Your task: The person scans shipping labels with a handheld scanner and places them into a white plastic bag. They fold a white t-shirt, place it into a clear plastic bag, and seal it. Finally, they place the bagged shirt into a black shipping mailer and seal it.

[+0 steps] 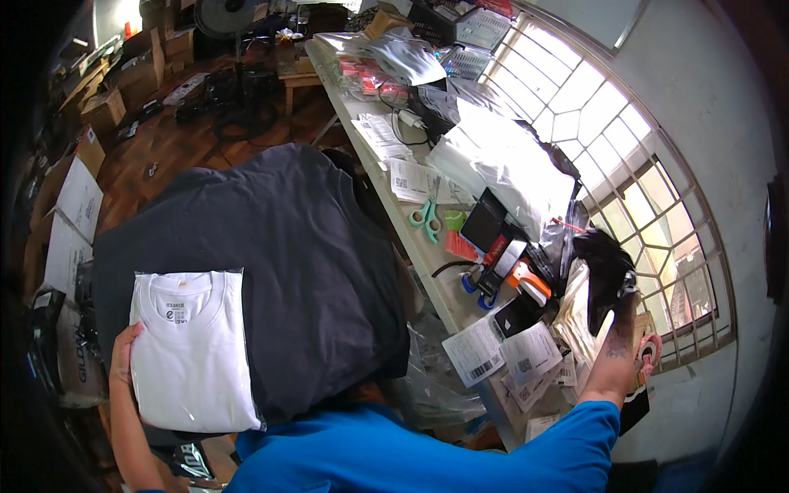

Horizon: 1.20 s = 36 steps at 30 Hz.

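Note:
My left hand [125, 351] grips the left edge of a folded white T-shirt [191, 370] in a clear plastic sleeve. Its round collar faces away from me, and the neck print bears writing. Beneath the package spreads a dark grey T-shirt [296, 246], its support hidden. Far to the right, my right hand [626, 302] has hold of a crumpled black plastic bag [598, 252] at the window side of the long table. That bag covers most of its fingers. Just left of it stand whitish packets [574, 305].
The long white table [363, 151] carries teal-handled scissors [426, 217], an orange-and-white cutter [529, 281], a blue-and-black tape dispenser [490, 286], printed labels [474, 351] and white plastic mailers [505, 166]. A barred window [647, 209] borders it. Cardboard boxes [103, 111] and a standing fan [234, 15] occupy the floor.

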Each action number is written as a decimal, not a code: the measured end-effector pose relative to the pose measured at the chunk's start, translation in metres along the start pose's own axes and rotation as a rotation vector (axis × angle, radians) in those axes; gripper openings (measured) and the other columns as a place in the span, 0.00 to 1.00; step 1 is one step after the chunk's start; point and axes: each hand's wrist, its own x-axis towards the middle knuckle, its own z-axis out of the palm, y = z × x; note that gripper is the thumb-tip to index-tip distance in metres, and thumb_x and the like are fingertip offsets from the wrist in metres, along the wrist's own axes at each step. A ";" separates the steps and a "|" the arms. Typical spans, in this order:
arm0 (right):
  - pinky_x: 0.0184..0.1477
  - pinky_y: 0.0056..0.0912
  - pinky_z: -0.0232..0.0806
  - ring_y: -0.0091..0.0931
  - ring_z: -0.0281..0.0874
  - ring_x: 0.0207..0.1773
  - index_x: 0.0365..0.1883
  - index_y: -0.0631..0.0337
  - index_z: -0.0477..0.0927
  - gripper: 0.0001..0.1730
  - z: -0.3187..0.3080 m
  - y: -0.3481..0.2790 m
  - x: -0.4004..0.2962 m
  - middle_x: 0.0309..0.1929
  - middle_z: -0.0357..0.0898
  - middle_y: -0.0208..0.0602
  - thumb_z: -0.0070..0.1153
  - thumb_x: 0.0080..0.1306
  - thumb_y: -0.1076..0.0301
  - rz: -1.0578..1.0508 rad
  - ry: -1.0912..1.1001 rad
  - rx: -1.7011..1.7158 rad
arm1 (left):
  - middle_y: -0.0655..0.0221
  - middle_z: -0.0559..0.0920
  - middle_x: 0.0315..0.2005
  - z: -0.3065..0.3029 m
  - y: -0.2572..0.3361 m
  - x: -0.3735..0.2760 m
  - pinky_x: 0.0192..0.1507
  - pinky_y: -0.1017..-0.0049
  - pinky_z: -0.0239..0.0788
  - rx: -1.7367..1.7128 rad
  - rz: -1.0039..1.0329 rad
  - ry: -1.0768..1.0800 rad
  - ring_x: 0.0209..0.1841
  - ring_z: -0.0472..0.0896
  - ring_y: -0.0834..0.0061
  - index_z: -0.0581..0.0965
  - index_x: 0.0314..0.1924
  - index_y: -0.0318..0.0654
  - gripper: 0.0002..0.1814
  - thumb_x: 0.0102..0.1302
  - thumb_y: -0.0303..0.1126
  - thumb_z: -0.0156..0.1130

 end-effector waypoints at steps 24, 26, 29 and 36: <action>0.66 0.36 0.53 0.33 0.68 0.63 0.51 0.59 0.81 0.26 0.700 -0.080 -0.261 0.59 0.75 0.41 0.47 0.71 0.46 0.171 -1.277 0.001 | 0.60 0.76 0.58 0.112 0.019 -0.194 0.50 0.64 0.74 1.614 1.115 0.727 0.43 0.81 0.69 0.70 0.64 0.56 0.32 0.57 0.28 0.61; 0.63 0.32 0.57 0.31 0.72 0.58 0.47 0.62 0.82 0.20 0.722 -0.062 -0.275 0.53 0.79 0.40 0.50 0.70 0.55 0.085 -1.198 0.173 | 0.63 0.75 0.59 0.120 -0.018 -0.182 0.48 0.62 0.76 1.714 0.941 0.469 0.39 0.83 0.69 0.70 0.65 0.69 0.37 0.54 0.28 0.60; 0.51 0.33 0.68 0.34 0.77 0.47 0.39 0.64 0.83 0.11 0.708 -0.046 -0.263 0.48 0.79 0.45 0.59 0.61 0.67 -0.467 -0.907 0.149 | 0.67 0.73 0.60 0.100 -0.081 -0.160 0.35 0.72 0.79 1.779 0.694 0.150 0.37 0.84 0.67 0.68 0.66 0.69 0.36 0.56 0.28 0.58; 0.61 0.40 0.66 0.40 0.74 0.58 0.34 0.59 0.84 0.15 0.591 -0.040 -0.261 0.51 0.79 0.43 0.72 0.50 0.64 -1.067 -1.376 -0.144 | 0.77 0.76 0.58 0.076 -0.068 -0.185 0.32 0.76 0.78 1.258 0.871 0.180 0.47 0.83 0.71 0.72 0.63 0.66 0.44 0.42 0.20 0.63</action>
